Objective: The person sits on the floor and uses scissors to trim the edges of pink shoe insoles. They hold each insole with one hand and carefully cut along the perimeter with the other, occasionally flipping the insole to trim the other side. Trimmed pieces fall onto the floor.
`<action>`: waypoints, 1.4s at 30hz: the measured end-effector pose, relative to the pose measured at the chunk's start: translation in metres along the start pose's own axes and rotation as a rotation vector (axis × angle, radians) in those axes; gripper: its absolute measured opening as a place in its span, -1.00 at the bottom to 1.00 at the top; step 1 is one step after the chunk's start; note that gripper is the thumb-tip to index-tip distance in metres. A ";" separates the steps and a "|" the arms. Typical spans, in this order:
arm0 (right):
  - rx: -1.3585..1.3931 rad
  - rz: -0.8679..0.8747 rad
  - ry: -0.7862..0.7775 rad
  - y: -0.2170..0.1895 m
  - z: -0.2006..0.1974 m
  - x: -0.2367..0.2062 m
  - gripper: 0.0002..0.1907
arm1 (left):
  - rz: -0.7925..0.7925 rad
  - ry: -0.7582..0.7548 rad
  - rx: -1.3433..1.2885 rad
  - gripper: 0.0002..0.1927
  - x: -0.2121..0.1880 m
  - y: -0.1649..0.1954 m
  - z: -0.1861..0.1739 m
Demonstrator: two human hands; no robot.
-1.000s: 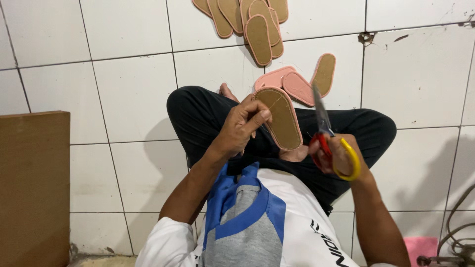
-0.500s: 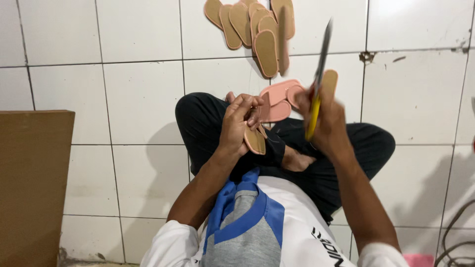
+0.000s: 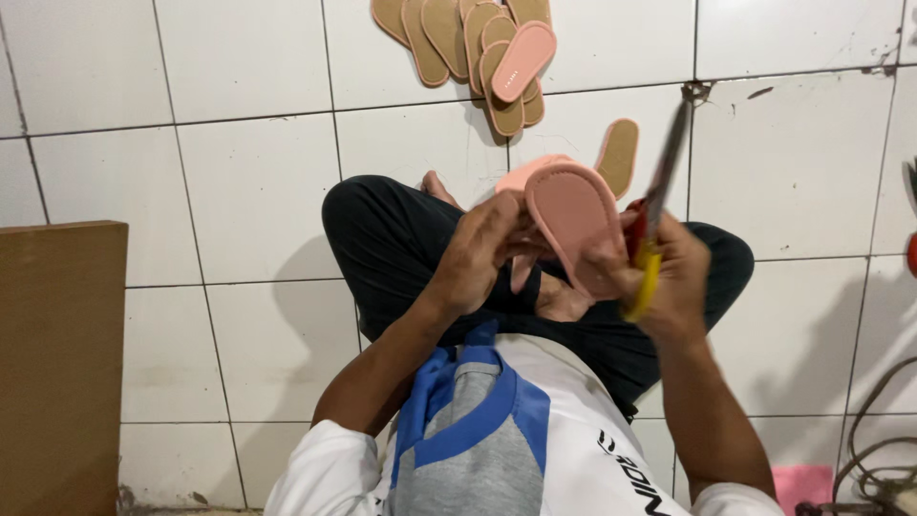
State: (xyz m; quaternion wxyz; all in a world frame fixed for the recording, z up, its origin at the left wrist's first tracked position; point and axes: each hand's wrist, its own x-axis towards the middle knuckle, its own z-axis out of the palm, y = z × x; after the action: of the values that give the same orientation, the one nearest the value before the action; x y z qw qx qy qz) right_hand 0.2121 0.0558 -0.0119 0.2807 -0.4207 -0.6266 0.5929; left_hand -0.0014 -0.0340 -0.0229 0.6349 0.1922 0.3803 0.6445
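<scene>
Right now both hands meet over the lap. Left hand (image 3: 482,250) grips the near-left edge of a pink sole (image 3: 571,222), fingers curled round it, pink face up toward the cam. Right hand (image 3: 669,277) is clenched on scissors (image 3: 657,215) w/ red and yellow handles, blade pointing up and away over the floor; its fingertips also touch the sole's right edge. Sole sits between the two hands, held above the crossed legs in black trousers (image 3: 401,248), not resting on anything. Can't tell if the blades are apart or closed, too blurred.

Just behind the held sole, more pink soles (image 3: 521,174) lie on the tile, partly hidden, and one tan sole (image 3: 619,153) lies tilted beside them. Further out, near the top edge, a pile of soles (image 3: 478,48), mostly tan, one pink on top, overlapping; well apart from the hands.

White tiled floor (image 3: 239,191) is open to the left of the legs and to the right past the knee. Brown board (image 3: 59,363) fills the left edge. Cables (image 3: 874,449) and a pink scrap (image 3: 800,483) sit at the bottom-right corner, near the right elbow.
</scene>
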 end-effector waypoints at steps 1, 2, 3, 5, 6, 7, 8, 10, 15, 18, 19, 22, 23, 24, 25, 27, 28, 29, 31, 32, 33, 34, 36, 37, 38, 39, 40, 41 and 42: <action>0.041 -0.010 -0.012 -0.009 -0.007 0.001 -0.73 | 0.027 -0.077 0.100 -0.60 -0.003 0.004 0.002; 0.082 -0.018 -0.026 -0.016 -0.011 0.003 -0.75 | 0.041 -0.071 0.161 -0.60 -0.004 0.006 0.003; 0.096 -0.002 -0.038 -0.021 -0.012 0.006 -0.76 | 0.055 -0.061 0.221 -0.59 -0.004 0.008 0.005; 0.130 0.025 -0.064 -0.025 -0.011 0.010 -0.77 | 0.070 -0.036 0.273 -0.59 -0.001 0.010 0.004; -0.018 -0.091 0.002 -0.025 -0.011 0.010 -0.79 | 0.067 -0.024 0.261 -0.59 0.002 0.010 0.004; -0.164 -0.208 0.064 -0.023 -0.011 0.008 -0.79 | 0.065 -0.010 0.250 -0.59 0.004 0.010 0.003; -0.309 -0.324 0.123 -0.021 -0.014 0.004 -0.80 | 0.069 0.025 0.254 -0.59 0.006 0.011 0.000; -0.092 -0.045 0.012 -0.018 -0.032 -0.014 -0.65 | 0.079 0.100 0.257 -0.59 0.009 0.012 -0.005; 0.214 0.106 -0.592 0.016 -0.039 -0.043 -0.03 | 0.105 0.093 0.193 -0.61 0.013 0.007 -0.014; 0.385 0.237 -0.731 0.039 -0.025 -0.049 0.12 | 0.088 0.084 0.162 -0.62 0.013 0.003 -0.015; 0.453 0.278 -0.754 0.044 -0.023 -0.049 0.14 | 0.081 0.086 0.159 -0.63 0.013 0.003 -0.016; 0.568 0.352 -0.801 0.054 -0.022 -0.050 0.18 | 0.136 0.061 0.150 -0.63 0.011 0.003 -0.016; 0.591 0.370 -0.812 0.056 -0.024 -0.051 0.19 | 0.137 0.074 0.192 -0.62 0.011 0.004 -0.015; 0.596 0.361 -0.808 0.059 -0.024 -0.051 0.18 | 0.138 0.085 0.235 -0.61 0.010 0.005 -0.015; 0.599 0.351 -0.803 0.061 -0.025 -0.052 0.18 | 0.140 0.093 0.277 -0.60 0.010 0.006 -0.014; 0.619 0.355 -0.786 0.068 -0.025 -0.053 0.17 | 0.144 0.097 0.311 -0.59 0.010 0.007 -0.012; 0.634 0.368 -0.775 0.071 -0.025 -0.054 0.17 | 0.148 0.098 0.329 -0.59 0.010 0.008 -0.012; 0.650 0.381 -0.765 0.074 -0.024 -0.054 0.16 | 0.146 0.093 0.326 -0.58 0.010 0.009 -0.011; 0.669 0.367 -0.777 0.078 -0.024 -0.055 0.14 | 0.140 0.078 0.318 -0.58 0.010 0.010 -0.009; 0.679 0.360 -0.782 0.079 -0.024 -0.056 0.13 | 0.142 0.079 0.331 -0.58 0.009 0.011 -0.009; 0.685 0.377 -0.770 0.079 -0.023 -0.056 0.08 | 0.143 0.081 0.344 -0.58 0.009 0.011 -0.008; 0.691 0.392 -0.760 0.079 -0.023 -0.056 0.04 | 0.146 0.083 0.358 -0.58 0.009 0.012 -0.008; 0.695 0.404 -0.782 0.076 -0.023 -0.055 0.06 | 0.157 0.077 0.361 -0.58 0.008 0.012 -0.008; 0.694 0.403 -0.815 0.073 -0.023 -0.054 0.13 | 0.161 0.075 0.363 -0.58 0.008 0.012 -0.008; 0.693 0.398 -0.848 0.071 -0.023 -0.053 0.20 | 0.157 0.075 0.358 -0.59 0.007 0.012 -0.008; 0.620 0.389 -0.831 0.070 -0.021 -0.052 0.20 | 0.152 0.072 0.351 -0.59 0.007 0.012 -0.008; 0.548 0.380 -0.814 0.068 -0.020 -0.051 0.21 | 0.147 0.070 0.345 -0.60 0.007 0.012 -0.008; 0.476 0.372 -0.796 0.068 -0.018 -0.050 0.21 | 0.142 0.071 0.339 -0.60 0.007 0.011 -0.008; 0.485 0.381 -0.786 0.067 -0.017 -0.049 0.21 | 0.138 0.071 0.334 -0.60 0.007 0.010 -0.008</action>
State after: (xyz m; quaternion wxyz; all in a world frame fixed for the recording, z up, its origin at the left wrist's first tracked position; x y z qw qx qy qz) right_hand 0.2638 0.0183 -0.0682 0.0001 -0.1951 -0.4410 0.8760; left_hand -0.0152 -0.0281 -0.0222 0.5344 0.2977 0.4901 0.6210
